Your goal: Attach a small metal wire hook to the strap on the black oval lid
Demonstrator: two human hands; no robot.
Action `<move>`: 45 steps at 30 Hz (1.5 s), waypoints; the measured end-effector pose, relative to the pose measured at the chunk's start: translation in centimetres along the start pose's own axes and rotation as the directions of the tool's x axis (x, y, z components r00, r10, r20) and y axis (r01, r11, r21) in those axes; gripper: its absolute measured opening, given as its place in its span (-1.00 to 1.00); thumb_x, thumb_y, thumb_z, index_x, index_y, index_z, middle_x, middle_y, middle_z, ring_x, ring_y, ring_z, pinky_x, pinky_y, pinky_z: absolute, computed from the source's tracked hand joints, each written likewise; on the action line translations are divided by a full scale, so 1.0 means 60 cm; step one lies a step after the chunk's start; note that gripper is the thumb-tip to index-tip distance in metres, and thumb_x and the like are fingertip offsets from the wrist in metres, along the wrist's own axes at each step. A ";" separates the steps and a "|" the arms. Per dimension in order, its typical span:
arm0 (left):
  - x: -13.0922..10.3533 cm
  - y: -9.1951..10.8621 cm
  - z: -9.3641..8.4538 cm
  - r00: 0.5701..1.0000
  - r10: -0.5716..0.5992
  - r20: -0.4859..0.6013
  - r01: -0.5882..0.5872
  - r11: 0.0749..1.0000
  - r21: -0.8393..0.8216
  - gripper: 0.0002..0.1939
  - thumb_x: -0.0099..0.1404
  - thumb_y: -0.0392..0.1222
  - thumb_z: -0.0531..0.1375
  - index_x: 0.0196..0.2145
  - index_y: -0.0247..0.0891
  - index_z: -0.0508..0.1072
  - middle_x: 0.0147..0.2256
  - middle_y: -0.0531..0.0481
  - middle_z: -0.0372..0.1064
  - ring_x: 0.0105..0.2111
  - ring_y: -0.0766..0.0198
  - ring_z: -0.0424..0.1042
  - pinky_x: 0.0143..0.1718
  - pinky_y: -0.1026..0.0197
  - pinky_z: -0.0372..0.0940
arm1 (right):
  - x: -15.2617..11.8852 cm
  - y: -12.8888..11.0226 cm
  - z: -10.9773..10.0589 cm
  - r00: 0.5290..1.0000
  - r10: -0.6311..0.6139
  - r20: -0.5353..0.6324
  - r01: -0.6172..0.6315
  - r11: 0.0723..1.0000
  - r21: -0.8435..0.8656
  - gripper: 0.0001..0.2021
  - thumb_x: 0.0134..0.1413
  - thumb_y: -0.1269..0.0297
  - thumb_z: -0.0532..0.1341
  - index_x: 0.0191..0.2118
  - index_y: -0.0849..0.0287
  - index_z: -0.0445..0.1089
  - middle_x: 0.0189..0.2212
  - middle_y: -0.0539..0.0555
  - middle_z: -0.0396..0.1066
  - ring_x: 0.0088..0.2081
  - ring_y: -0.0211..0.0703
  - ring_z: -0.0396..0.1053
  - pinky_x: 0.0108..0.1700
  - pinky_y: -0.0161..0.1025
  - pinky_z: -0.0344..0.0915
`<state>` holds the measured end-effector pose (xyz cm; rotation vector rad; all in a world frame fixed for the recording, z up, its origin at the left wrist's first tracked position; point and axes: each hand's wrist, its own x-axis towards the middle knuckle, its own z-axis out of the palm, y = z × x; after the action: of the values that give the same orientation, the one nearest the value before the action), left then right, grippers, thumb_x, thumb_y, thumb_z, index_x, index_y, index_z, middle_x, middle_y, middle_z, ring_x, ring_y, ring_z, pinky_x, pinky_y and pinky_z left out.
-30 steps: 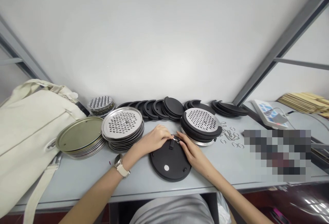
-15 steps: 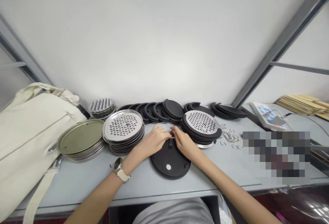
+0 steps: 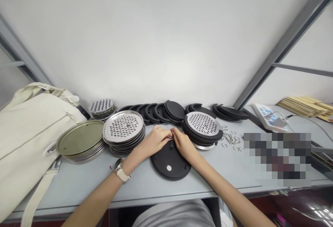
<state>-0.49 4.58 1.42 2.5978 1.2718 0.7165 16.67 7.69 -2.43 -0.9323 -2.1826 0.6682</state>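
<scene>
Grey bench (image 3: 78, 182) against a white wall, black disc (image 3: 170, 161) lying flat near its front edge. Risk, as I judge it — the small metal clip (image 3: 171, 139) at the disc's 12 o'clock could spring loose and roll off. Left hand (image 3: 156, 140) and right hand (image 3: 183, 143) meet there, fingers curled close and pinching the clip together. Grater stack (image 3: 125, 129) sits at 10 o'clock.

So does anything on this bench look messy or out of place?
Mostly tidy. The small metal rings lie scattered loose on the table beside the black disc stack, and the black covers by the wall have slumped sideways.
</scene>
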 end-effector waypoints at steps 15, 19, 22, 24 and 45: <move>-0.002 -0.003 -0.001 1.000 0.023 0.003 -0.023 0.994 0.108 -0.89 0.35 -0.33 0.04 -0.29 -0.28 0.37 -0.29 -0.03 0.41 -0.22 0.22 0.35 -0.13 0.15 0.10 | -0.003 -0.005 -0.002 0.999 -0.014 -0.049 0.017 0.998 0.053 -0.82 0.29 0.36 -0.10 -0.20 0.13 0.22 -0.37 0.05 0.38 -0.34 -0.18 0.38 -0.25 -0.28 0.24; -0.002 -0.004 0.000 1.000 0.012 0.003 -0.013 0.996 0.093 -0.88 0.34 -0.34 0.04 -0.30 -0.27 0.36 -0.31 -0.03 0.40 -0.24 0.22 0.35 -0.14 0.16 0.10 | -0.001 -0.008 -0.006 1.000 -0.026 -0.017 0.026 0.998 0.055 -0.82 0.30 0.35 -0.10 -0.20 0.12 0.22 -0.39 0.03 0.37 -0.36 -0.18 0.37 -0.26 -0.29 0.22; -0.001 -0.005 -0.001 1.000 -0.006 0.006 0.006 0.999 0.052 -0.89 0.31 -0.37 0.05 -0.31 -0.27 0.36 -0.34 0.00 0.40 -0.27 0.22 0.36 -0.16 0.16 0.10 | 0.001 -0.010 -0.011 0.998 -0.049 0.033 0.047 0.997 0.069 -0.83 0.30 0.34 -0.09 -0.22 0.11 0.21 -0.38 0.01 0.36 -0.37 -0.21 0.36 -0.27 -0.31 0.20; -0.001 -0.005 -0.003 1.000 -0.018 0.010 0.018 1.000 0.023 -0.89 0.27 -0.39 0.06 -0.32 -0.26 0.35 -0.36 0.02 0.40 -0.30 0.23 0.36 -0.16 0.16 0.10 | 0.002 -0.009 -0.013 0.996 -0.063 0.057 0.059 0.996 0.072 -0.84 0.30 0.34 -0.08 -0.24 0.12 0.21 -0.38 0.00 0.36 -0.39 -0.23 0.35 -0.29 -0.33 0.19; -0.005 0.001 -0.023 0.992 -0.012 0.128 0.038 0.978 -0.205 -0.84 0.20 -0.40 0.08 -0.52 -0.29 0.33 -0.49 0.05 0.35 -0.46 0.34 0.30 -0.37 0.30 0.13 | 0.002 -0.017 -0.020 0.978 -0.129 0.165 0.111 0.988 0.111 -0.82 0.30 0.35 -0.08 -0.17 0.13 0.25 -0.31 0.03 0.42 -0.31 -0.23 0.39 -0.22 -0.32 0.22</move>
<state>-1.25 4.22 2.54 2.4142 1.1261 0.6317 17.06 7.42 -0.91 -0.7066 -2.3106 0.8187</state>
